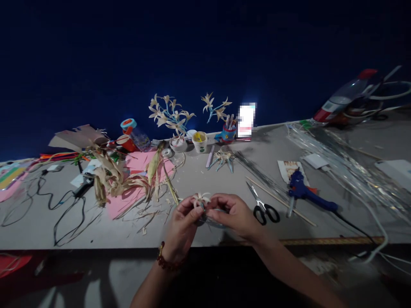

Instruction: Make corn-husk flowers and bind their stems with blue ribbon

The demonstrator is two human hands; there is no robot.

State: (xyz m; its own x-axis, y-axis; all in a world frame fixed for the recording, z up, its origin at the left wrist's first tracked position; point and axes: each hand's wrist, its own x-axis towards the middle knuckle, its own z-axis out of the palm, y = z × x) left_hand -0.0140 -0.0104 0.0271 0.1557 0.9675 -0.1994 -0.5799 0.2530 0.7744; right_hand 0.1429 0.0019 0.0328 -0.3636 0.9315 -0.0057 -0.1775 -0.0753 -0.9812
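Near the table's front edge, my left hand (186, 218) pinches a small cream-coloured craft flower (201, 199) with pointed petals, seemingly made from dried husk. My right hand (233, 214) meets it from the other side, thumb and fingers closed at the flower's base, where a bit of blue-green shows. What the right fingertips hold beneath the petals is partly hidden. Just right of my right hand lie black-handled scissors (263, 207). Beyond my hands, several similar flowers with blue-green stems (224, 159) lie on the table.
Pink paper (120, 205) and dried husks (112, 177) cover the left side. A blue glue gun (310, 192), a wooden stick (289, 205) and thin wires (260, 171) lie right. Flower sprays (171, 113), a paper cup (200, 143) and a lit phone (246, 120) stand along the wall.
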